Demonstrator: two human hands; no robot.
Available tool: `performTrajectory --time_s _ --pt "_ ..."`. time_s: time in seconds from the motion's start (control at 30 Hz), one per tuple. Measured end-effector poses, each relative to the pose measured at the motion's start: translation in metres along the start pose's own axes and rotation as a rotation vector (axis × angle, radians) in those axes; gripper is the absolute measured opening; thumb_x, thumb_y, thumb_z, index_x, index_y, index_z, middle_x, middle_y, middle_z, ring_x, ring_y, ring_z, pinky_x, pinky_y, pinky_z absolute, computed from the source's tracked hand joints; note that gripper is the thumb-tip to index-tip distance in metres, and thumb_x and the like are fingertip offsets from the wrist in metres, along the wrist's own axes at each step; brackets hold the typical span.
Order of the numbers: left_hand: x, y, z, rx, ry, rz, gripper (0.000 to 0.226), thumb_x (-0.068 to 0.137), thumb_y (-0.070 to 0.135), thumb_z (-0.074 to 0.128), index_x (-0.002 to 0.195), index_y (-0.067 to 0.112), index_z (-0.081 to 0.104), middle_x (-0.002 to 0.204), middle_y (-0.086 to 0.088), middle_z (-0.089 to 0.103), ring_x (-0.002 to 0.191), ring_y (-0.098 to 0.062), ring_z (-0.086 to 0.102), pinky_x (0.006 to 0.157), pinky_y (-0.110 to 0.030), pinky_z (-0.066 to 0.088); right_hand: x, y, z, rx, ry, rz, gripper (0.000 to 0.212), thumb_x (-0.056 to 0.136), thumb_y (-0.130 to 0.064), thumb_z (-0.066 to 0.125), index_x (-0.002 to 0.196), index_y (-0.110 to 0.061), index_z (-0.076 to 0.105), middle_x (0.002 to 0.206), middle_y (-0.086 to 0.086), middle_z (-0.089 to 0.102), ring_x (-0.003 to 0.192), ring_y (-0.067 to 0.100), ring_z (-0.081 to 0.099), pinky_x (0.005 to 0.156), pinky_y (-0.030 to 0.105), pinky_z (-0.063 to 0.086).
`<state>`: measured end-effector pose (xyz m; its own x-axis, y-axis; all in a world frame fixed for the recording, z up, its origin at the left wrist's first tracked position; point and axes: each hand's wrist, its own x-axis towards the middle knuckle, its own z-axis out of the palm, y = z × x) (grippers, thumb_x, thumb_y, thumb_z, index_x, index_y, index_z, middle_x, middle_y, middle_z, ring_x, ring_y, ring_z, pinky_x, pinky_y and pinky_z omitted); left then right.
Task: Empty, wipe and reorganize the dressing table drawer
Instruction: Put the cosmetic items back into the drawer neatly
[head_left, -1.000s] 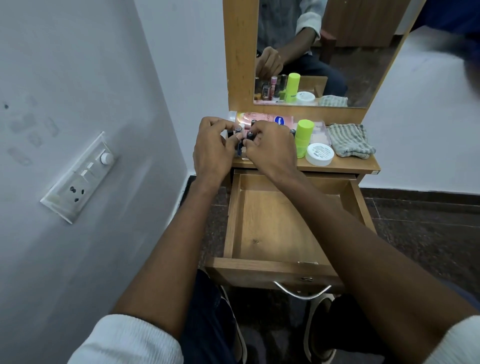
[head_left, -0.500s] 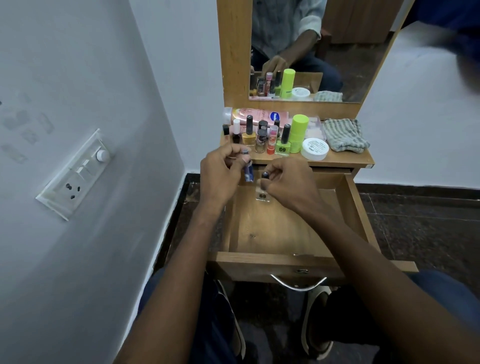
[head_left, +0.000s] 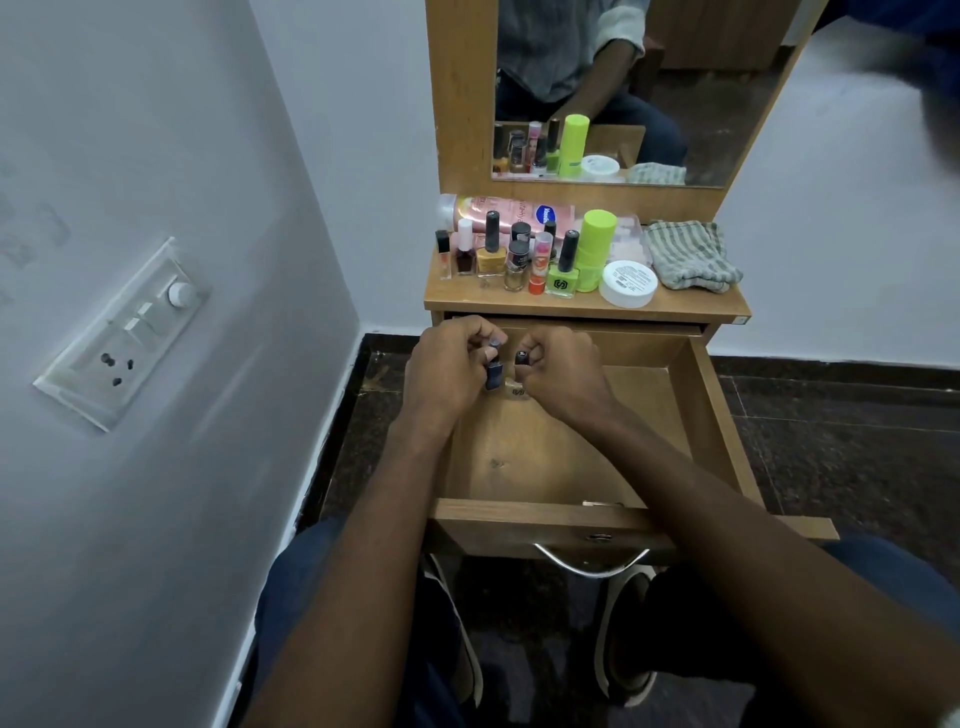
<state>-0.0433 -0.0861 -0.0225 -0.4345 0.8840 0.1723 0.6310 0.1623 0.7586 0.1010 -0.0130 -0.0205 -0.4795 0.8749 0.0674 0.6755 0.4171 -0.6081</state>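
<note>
— Drawer (head_left: 550, 467): where is it found?
— Pulled out under the tabletop (head_left: 582, 306).
— And the hands?
— Over the drawer's far end. A blue bottle (head_left: 493, 370) is pinched by the left hand (head_left: 452, 364); a clear bottle (head_left: 519, 387) is gripped by the curled right hand (head_left: 563, 371).
— The cloth (head_left: 691, 254)?
— Left right of the drawer's line, on the tabletop.

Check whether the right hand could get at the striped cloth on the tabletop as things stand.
Probably yes, once freed: the right hand holds a small bottle over the open drawer. The striped cloth lies uncovered at the tabletop's right end, nothing between.
</note>
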Motion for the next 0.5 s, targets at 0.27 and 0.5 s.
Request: performTrajectory --time_s 0.27,0.5 --pt "-0.001 -0.006 0.001 0.001 -0.016 -0.039 0.020 0.099 0.013 0.073 0.103 0.032 0.078 0.100 0.017 0.076 0.095 -0.001 0.069 0.089 -0.036 0.061 0.006 -0.001 0.006 -0.028 -0.043 -0.053 0.017 0.079 -0.004 0.078 0.084 -0.019 0.075 0.079 -0.001 0.072 0.077 0.019 0.069 0.072 0.043 0.062" --pt "0.000 -0.010 -0.003 0.013 -0.095 0.004 0.022 0.095 0.013 0.076 0.104 0.033 0.081 0.097 0.020 0.077 0.094 0.003 0.070 0.090 -0.040 0.062 -0.004 -0.001 0.002 0.131 0.002 -0.002 0.049 0.067 0.001 0.082 0.106 -0.017 0.058 0.095 -0.002 0.064 0.085 0.016 0.062 0.068 0.035 0.055"
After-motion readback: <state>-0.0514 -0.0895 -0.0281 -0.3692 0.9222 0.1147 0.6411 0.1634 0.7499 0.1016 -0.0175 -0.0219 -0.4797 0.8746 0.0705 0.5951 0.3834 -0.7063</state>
